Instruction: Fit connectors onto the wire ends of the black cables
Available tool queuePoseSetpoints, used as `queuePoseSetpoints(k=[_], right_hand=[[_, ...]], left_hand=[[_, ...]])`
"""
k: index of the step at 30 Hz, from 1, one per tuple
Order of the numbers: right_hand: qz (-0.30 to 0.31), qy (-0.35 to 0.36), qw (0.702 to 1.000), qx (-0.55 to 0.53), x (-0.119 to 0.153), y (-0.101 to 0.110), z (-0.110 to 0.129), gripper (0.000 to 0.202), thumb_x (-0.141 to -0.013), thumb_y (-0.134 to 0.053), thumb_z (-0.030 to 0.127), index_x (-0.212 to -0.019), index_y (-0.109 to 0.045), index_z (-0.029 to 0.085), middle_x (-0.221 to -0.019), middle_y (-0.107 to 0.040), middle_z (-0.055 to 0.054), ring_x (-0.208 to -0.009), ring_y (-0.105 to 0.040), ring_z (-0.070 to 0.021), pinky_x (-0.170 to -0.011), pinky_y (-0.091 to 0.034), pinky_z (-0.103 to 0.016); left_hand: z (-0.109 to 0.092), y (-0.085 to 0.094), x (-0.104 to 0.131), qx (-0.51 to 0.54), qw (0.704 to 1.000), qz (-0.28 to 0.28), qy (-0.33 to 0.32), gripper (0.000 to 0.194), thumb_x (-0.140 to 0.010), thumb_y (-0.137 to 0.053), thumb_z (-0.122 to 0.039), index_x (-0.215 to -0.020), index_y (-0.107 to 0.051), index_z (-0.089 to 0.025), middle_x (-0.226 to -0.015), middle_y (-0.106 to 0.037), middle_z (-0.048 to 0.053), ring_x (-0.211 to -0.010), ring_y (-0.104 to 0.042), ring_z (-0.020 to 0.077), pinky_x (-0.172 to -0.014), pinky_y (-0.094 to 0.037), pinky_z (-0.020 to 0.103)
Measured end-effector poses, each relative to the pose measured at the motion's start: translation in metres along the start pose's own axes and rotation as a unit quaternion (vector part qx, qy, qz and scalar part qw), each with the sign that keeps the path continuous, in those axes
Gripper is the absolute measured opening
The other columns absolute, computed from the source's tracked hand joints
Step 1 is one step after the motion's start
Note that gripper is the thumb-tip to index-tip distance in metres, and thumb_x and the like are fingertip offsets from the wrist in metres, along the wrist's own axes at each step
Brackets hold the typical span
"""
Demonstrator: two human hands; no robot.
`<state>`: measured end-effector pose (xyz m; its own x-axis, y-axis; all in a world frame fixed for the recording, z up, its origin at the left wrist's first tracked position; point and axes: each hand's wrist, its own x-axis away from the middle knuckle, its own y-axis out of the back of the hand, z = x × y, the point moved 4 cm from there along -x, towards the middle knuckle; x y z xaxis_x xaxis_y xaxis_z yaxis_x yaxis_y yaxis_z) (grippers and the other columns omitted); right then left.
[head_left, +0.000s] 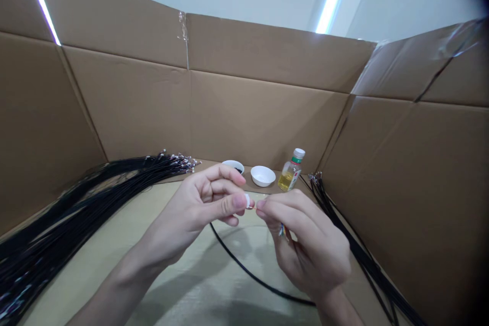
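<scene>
Between the thumb and fingers of my left hand (208, 198) is a small white connector (247, 199). My right hand (305, 239) pinches a thin orange wire (255, 208) right beside the connector; whether its tip sits inside the connector I cannot tell. Several other coloured wires (283, 232) poke out under my right fingers. A black cable (244, 267) loops below, from behind my left fingers round to my right wrist. Both hands are raised over the table, close together.
A thick bundle of black cables (114, 191) with white ends lies at left, another black bundle (355, 247) at right. Behind my hands stand a bowl of small black pieces (233, 164), a white bowl (263, 177) and a bottle of yellow liquid (292, 170). Cardboard walls (263, 117) surround the table (183, 285).
</scene>
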<state>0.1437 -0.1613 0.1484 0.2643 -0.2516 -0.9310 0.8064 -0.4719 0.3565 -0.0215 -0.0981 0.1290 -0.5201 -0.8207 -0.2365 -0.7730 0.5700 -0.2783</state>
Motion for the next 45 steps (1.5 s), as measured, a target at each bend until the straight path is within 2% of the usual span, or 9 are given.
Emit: queuePoseSetpoints(k=[7, 15, 24, 32, 35, 38, 42, 45], right_hand=[[0.022, 0.002, 1.0, 0.018, 0.0, 0.001, -0.001, 0.031, -0.091, -0.054, -0.009, -0.104, -0.067, 0.016, -0.088, -0.072, -0.004, -0.072, -0.064, -0.0149, -0.062, -0.051, -0.028], [0.018, 0.041, 0.998, 0.051, -0.003, 0.001, 0.003, 0.023, -0.098, -0.056, -0.004, -0.1, -0.07, 0.013, -0.085, -0.073, -0.005, -0.072, -0.061, -0.0143, -0.063, -0.049, -0.027], [-0.022, 0.078, 0.994, 0.068, 0.005, -0.005, -0.001, 0.022, -0.101, -0.054, -0.001, -0.105, -0.07, 0.013, -0.085, -0.076, -0.007, -0.077, -0.069, -0.0182, -0.061, -0.05, -0.031], [-0.057, 0.054, 0.997, 0.013, 0.001, -0.006, -0.013, 0.033, -0.089, -0.055, -0.011, -0.101, -0.071, 0.015, -0.086, -0.075, -0.005, -0.07, -0.063, -0.0151, -0.06, -0.05, -0.028], [-0.045, 0.024, 0.997, -0.05, 0.001, -0.007, -0.018, 0.034, -0.089, -0.058, -0.011, -0.104, -0.072, 0.015, -0.09, -0.076, -0.004, -0.074, -0.067, -0.0145, -0.066, -0.053, -0.028], [-0.014, -0.052, 0.99, -0.127, 0.001, -0.01, -0.024, 0.025, -0.093, -0.066, -0.005, -0.103, -0.073, 0.017, -0.093, -0.077, -0.001, -0.079, -0.07, -0.0126, -0.072, -0.055, -0.026], [0.014, -0.174, 0.959, -0.225, 0.002, -0.013, -0.03, 0.012, -0.098, -0.074, 0.012, -0.104, -0.076, 0.022, -0.092, -0.077, 0.001, -0.078, -0.07, -0.012, -0.067, -0.056, -0.024], [0.016, -0.237, 0.929, -0.284, 0.003, -0.015, -0.033, 0.006, -0.098, -0.075, 0.019, -0.102, -0.077, 0.022, -0.088, -0.076, 0.0, -0.076, -0.07, -0.0127, -0.064, -0.057, -0.022]], left_hand=[[0.0, -0.001, 0.0, -0.012, 1.0, 0.002, -0.003, 0.022, -0.093, -0.085, -0.029, -0.107, -0.07, -0.023, -0.082, -0.074, -0.005, -0.075, -0.064, 0.0058, -0.065, -0.053, 0.01], [-0.009, -0.001, 0.003, -0.11, 0.992, -0.045, -0.032, 0.032, -0.086, -0.091, -0.037, -0.103, -0.068, -0.022, -0.066, -0.066, -0.007, -0.066, -0.058, 0.0055, -0.066, -0.048, 0.013], [0.01, -0.003, -0.002, -0.04, 0.997, -0.067, -0.019, 0.045, -0.083, -0.094, -0.036, -0.11, -0.06, -0.022, -0.064, -0.066, -0.008, -0.059, -0.053, 0.0051, -0.06, -0.041, 0.016], [0.008, -0.002, -0.006, -0.004, 0.998, -0.065, -0.023, 0.045, -0.082, -0.094, -0.034, -0.11, -0.06, -0.021, -0.069, -0.067, -0.007, -0.064, -0.056, 0.0064, -0.061, -0.044, 0.016], [0.003, 0.001, -0.005, -0.029, 0.997, -0.071, -0.031, 0.045, -0.084, -0.093, -0.036, -0.111, -0.06, -0.023, -0.067, -0.065, -0.008, -0.064, -0.053, 0.0063, -0.065, -0.046, 0.017], [-0.003, 0.005, -0.002, -0.062, 0.994, -0.081, -0.03, 0.043, -0.084, -0.093, -0.038, -0.11, -0.063, -0.023, -0.067, -0.064, -0.008, -0.065, -0.052, 0.0066, -0.068, -0.047, 0.018], [-0.009, 0.007, 0.0, -0.081, 0.993, -0.081, -0.026, 0.04, -0.085, -0.092, -0.038, -0.111, -0.064, -0.023, -0.066, -0.064, -0.008, -0.067, -0.053, 0.0077, -0.069, -0.047, 0.019], [-0.011, 0.009, -0.001, -0.094, 0.992, -0.079, -0.032, 0.04, -0.086, -0.091, -0.037, -0.112, -0.064, -0.023, -0.069, -0.066, -0.007, -0.068, -0.055, 0.0088, -0.069, -0.047, 0.02]])
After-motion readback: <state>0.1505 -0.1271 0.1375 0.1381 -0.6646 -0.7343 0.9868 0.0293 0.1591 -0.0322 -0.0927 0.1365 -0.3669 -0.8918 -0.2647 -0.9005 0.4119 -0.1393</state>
